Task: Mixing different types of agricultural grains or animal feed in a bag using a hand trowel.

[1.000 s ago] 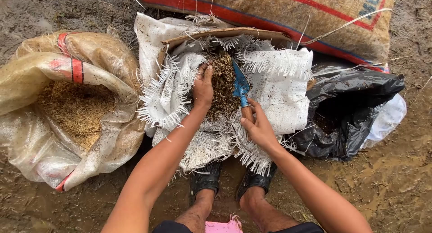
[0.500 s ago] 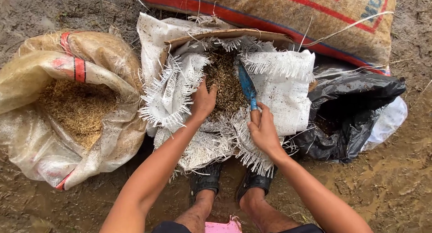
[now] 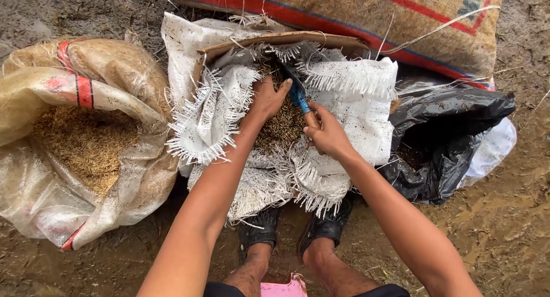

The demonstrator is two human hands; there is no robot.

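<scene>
Fingers of right hand grip blue trowel inside white sack.

**Blue trowel in an open white sack of husk mix**

A small hand trowel with a blue metal blade and pale wooden handle slants into dark brown, husky, soil-like material. That material fills a white woven plastic sack with frayed, fringed edges, its mouth rolled open, standing on muddy ground between two feet.

Bare, damp brown dirt ground under soft, even daylight outdoors.
</scene>
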